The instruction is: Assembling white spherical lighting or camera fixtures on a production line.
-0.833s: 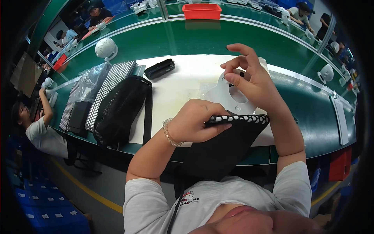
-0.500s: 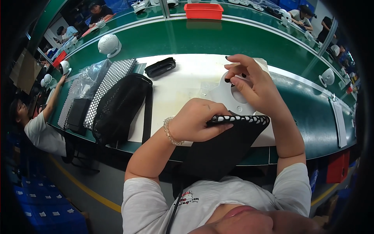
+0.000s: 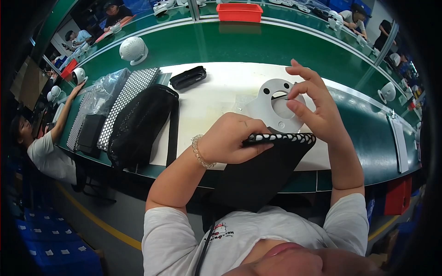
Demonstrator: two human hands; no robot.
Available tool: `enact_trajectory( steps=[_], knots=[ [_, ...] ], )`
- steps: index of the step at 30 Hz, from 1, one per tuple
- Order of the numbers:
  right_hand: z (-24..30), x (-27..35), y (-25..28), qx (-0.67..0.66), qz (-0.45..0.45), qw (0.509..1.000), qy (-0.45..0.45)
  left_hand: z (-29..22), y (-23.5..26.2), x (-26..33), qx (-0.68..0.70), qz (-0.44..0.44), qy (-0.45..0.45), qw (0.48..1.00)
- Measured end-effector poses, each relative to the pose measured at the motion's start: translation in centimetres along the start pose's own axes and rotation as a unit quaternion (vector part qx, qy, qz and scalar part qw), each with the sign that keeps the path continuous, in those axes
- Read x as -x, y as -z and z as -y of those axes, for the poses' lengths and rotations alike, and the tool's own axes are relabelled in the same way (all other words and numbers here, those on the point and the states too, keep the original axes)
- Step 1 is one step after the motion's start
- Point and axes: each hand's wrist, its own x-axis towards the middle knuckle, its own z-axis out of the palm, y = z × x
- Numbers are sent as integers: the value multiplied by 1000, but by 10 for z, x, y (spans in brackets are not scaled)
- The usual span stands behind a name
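My left hand (image 3: 235, 138) grips the upper edge of a flat black panel (image 3: 258, 175) with a white-spotted rim, fingers closed over it. The panel hangs tilted down at the bench's near edge, in front of my body. My right hand (image 3: 317, 110) is raised past the panel's right end, fingers curved and apart, with nothing visible in them. Just left of its fingertips, a white ring-shaped plastic plate (image 3: 259, 109) with dark round spots lies on the pale work sheet (image 3: 207, 103). A short dark strip (image 3: 278, 96) shows within the ring's opening.
At left lie a black mesh pouch (image 3: 140, 124), white-spotted panels (image 3: 124, 103) and clear plastic wrap (image 3: 108, 89). A black oblong case (image 3: 188, 77) sits behind. A white camera-like device (image 3: 133, 49) stands farther back, near a red bin (image 3: 239, 12). A co-worker (image 3: 46, 147) reaches in at left.
My right hand has moved right and its fingers have spread, uncovering more of the white ring plate. My left hand keeps its grip on the panel, nearly still.
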Motion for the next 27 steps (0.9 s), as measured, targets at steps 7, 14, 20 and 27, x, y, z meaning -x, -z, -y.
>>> enact_trajectory(
  steps=[7, 14, 20, 27],
  knots=[
    [10, 18, -8, -123, 88, 984, -90, 3, 0, -1, -17, 3, -33, 999],
    [3, 26, -13, -20, 39, 999, -29, 7, -1, 1, -27, 1, -44, 999],
    [9, 37, -6, 234, 23, 963, 130, 5, -1, 1, -42, -5, -49, 998],
    [22, 44, -14, 267, -32, 956, 120, 5, -2, 2, -61, -15, -56, 996]
  ],
)
